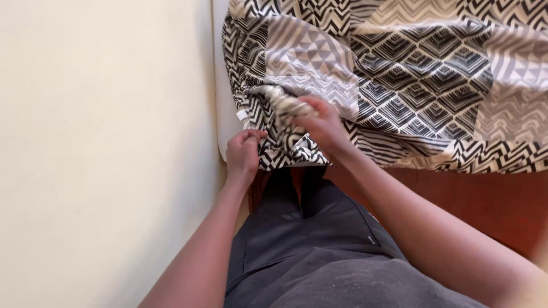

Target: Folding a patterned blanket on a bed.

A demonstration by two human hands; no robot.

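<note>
The sheet (411, 85), black-and-white geometric print, lies spread over the mattress (224, 108), with its near-left corner bunched at the mattress corner. It looks like thin, soft cloth: light, limp, not slippery, likely to fold and wrinkle wherever it is gathered. The hem and the corner gather give the firmest hold.

The right hand (319, 122) is closed on a twisted bunch of the corner fabric, on top of the mattress. The left hand (244, 151) is closed too, fingers pinched on the sheet's hanging edge just below the corner. The two hands sit near each other, not touching.

A pale wall (97, 142) runs close along the mattress's left side, leaving a narrow gap there. To the right, red-brown floor (491, 199) shows open room below the sheet's front hem. The person's dark trousers (308, 251) stand against the bed's near edge.
</note>
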